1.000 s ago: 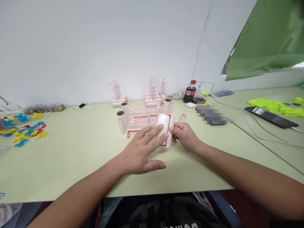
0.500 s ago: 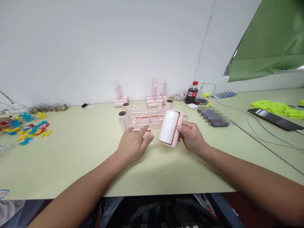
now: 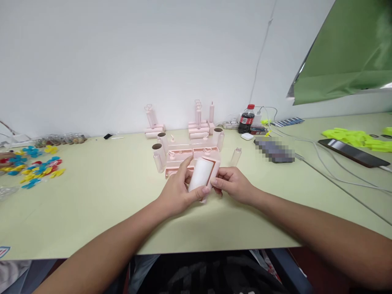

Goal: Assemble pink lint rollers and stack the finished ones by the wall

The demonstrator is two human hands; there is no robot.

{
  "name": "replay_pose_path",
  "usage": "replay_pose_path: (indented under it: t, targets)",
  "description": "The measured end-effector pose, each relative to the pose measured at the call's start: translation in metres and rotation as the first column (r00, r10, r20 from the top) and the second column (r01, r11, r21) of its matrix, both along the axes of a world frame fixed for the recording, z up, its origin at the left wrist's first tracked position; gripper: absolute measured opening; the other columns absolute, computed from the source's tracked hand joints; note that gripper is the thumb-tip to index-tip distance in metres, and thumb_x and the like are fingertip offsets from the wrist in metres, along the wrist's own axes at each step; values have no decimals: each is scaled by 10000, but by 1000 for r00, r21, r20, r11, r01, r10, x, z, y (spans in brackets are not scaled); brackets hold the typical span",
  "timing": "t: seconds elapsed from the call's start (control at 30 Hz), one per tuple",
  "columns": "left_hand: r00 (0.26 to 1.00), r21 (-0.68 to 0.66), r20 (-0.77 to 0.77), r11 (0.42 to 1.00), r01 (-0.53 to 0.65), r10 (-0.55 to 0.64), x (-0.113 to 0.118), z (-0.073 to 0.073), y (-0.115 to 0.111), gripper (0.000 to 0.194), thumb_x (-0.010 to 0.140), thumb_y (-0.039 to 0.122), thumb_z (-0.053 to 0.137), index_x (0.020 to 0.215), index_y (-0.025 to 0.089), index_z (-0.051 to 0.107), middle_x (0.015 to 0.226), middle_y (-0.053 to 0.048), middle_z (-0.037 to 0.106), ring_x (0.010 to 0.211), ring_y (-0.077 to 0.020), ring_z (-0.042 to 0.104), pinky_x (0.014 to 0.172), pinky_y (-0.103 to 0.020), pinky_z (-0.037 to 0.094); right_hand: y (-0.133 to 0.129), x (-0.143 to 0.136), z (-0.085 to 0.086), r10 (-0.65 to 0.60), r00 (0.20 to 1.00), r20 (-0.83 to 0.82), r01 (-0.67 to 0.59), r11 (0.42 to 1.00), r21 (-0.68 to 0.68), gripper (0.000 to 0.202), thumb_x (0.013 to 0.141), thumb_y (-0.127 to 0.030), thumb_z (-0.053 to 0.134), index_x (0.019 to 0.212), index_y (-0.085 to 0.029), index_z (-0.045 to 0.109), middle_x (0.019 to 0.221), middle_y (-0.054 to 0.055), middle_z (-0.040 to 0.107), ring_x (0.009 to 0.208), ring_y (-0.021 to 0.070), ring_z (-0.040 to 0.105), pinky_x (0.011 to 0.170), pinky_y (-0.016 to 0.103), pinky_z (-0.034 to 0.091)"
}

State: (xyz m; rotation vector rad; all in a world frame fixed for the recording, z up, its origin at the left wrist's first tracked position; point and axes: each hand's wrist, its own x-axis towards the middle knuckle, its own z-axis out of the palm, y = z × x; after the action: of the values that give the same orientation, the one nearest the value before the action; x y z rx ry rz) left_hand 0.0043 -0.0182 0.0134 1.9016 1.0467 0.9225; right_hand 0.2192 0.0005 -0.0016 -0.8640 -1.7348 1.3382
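Above the table's middle, a pink case with a white sticky-paper roll in it, like a lint roller's, is tilted in both hands. My left hand is closed round its left side, thumb across the lower end of the roll. My right hand pinches the case's right edge; some of its fingers are behind the case. Just beyond stand open pink cases with small pink parts in them. Rolls with brown cardboard cores stand upright beside pale pink clear handles.
Pink cases with upright heart-topped handles stand by the wall. To the right are a cola bottle, a blurred-out dark object, a phone and cables. Colourful plastic pieces lie at left, near another person's hand.
The pink case with its roll has moved left and down. My left hand has closed on its left side, while my right hand still holds the right edge.
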Motion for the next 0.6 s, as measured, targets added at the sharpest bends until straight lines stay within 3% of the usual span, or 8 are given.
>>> replay_pose_path:
  t: [0.13, 0.23, 0.33, 0.37, 0.4, 0.47, 0.53, 0.6]
  targets:
    - [998, -50, 68, 999, -7, 11, 2, 1, 1, 945, 769, 494, 711, 1514, 230, 191, 1117, -102, 670, 872, -228, 653, 722, -322, 494, -1, -2, 3, 1, 999, -38, -3, 998, -68, 346, 786, -487, 699, 781, -143, 660, 558, -4, 598, 490, 121, 548, 503, 252, 466]
    - [994, -103, 108, 995, -11, 22, 4, 0, 3, 783, 734, 471, 749, 1380, 207, 395, 1111, -91, 655, 935, -238, 633, 767, -331, 502, -4, -5, 3, 25, 1000, -13, -27, 993, -115, 332, 790, -465, 691, 847, -139, 675, 578, 7, 632, 510, 133, 586, 535, 269, 495]
    - [990, -130, 136, 991, -18, 36, 4, -2, 5, 567, 729, 466, 750, 1162, 180, 522, 1030, -62, 643, 908, -220, 609, 757, -314, 490, -4, -3, 5, -99, 995, 5, 99, 995, 14, 266, 794, -407, 675, 853, -148, 682, 614, 18, 651, 527, 141, 600, 538, 278, 494]
    - [987, -140, 153, 990, -24, 46, 4, -2, 5, 538, 733, 468, 745, 1130, 181, 524, 998, -50, 636, 883, -209, 601, 740, -305, 485, -1, 1, 7, -218, 976, -17, 218, 969, 115, 222, 791, -373, 672, 836, -157, 682, 629, 18, 652, 535, 141, 595, 539, 278, 487]
    - [983, -153, 174, 988, -31, 57, 3, -2, 5, 531, 735, 471, 741, 1122, 183, 518, 972, -41, 628, 859, -199, 593, 723, -297, 481, 3, 7, 10, -356, 932, -63, 361, 906, 222, 174, 787, -335, 668, 829, -167, 682, 648, 18, 652, 552, 141, 590, 550, 280, 482]
    - [971, -177, 226, 984, -38, 78, 1, 0, 5, 543, 740, 467, 735, 1144, 190, 501, 950, -32, 616, 833, -187, 585, 702, -288, 476, 15, 23, 17, -585, 786, -200, 614, 696, 373, 98, 782, -263, 649, 838, -189, 679, 683, 17, 645, 604, 149, 581, 591, 290, 478]
    - [957, -191, 277, 981, -37, 90, -1, 4, 4, 546, 753, 457, 719, 1172, 193, 489, 966, -41, 621, 837, -189, 589, 698, -292, 480, 32, 41, 24, -671, 684, -287, 721, 559, 411, 148, 755, -194, 640, 901, -204, 660, 770, 21, 643, 705, 161, 592, 680, 304, 487]
    - [949, -190, 300, 981, -43, 100, -2, 7, 4, 533, 765, 449, 700, 1181, 191, 491, 1000, -58, 636, 864, -203, 601, 705, -303, 488, 47, 58, 29, -677, 695, -243, 711, 593, 379, 286, 695, -142, 634, 972, -211, 629, 875, 36, 648, 794, 178, 603, 714, 313, 488]
